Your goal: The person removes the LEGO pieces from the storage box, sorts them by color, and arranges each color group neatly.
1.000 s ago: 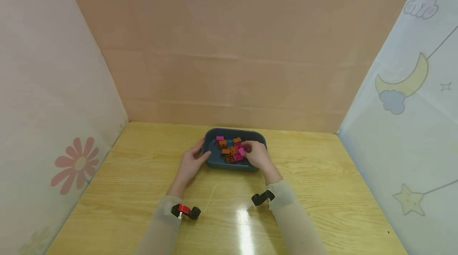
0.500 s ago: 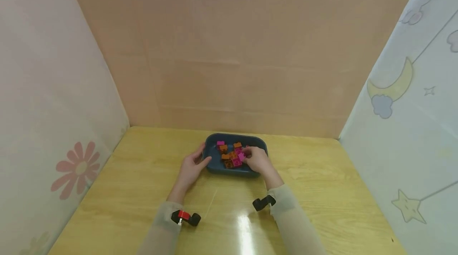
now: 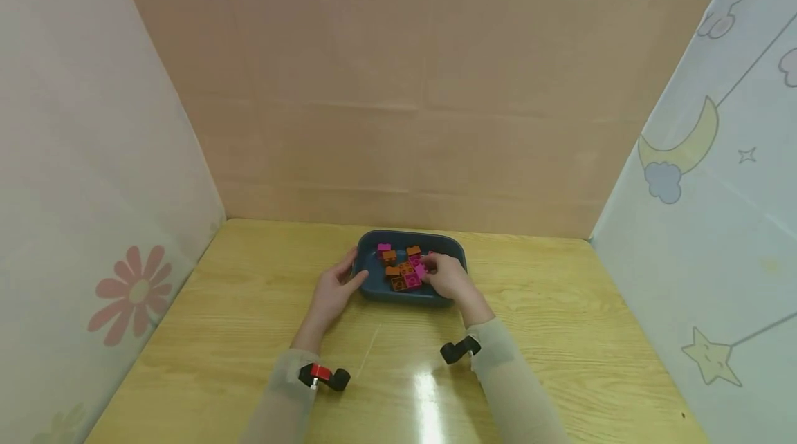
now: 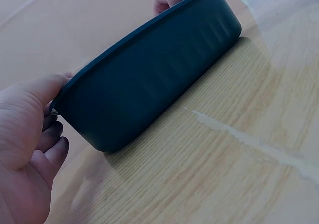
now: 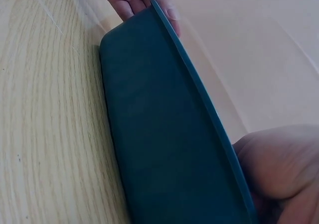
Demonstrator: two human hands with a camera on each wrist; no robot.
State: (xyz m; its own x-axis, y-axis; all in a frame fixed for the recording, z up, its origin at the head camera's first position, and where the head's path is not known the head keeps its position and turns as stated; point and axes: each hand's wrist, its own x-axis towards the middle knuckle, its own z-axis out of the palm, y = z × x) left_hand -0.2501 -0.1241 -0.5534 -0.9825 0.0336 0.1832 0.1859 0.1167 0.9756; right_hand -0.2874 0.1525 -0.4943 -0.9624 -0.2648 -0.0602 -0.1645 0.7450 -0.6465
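Dark blue in the head view, the tray (image 3: 405, 298) rests on the wooden surface (image 3: 249, 306), with other blocks (image 3: 406, 268) inside. The left grip (image 3: 333, 290) holds its left end; the right grip (image 3: 450, 276) pinches a pink block (image 3: 421, 270) within it. The step looks like handling that block; the next move probably calls for a firm pinch and a steady tray. Compared with half a second earlier, hardly anything differs. The left wrist view shows fingers (image 4: 59, 152) outside the tray. In the right wrist view, the tray hides the block.
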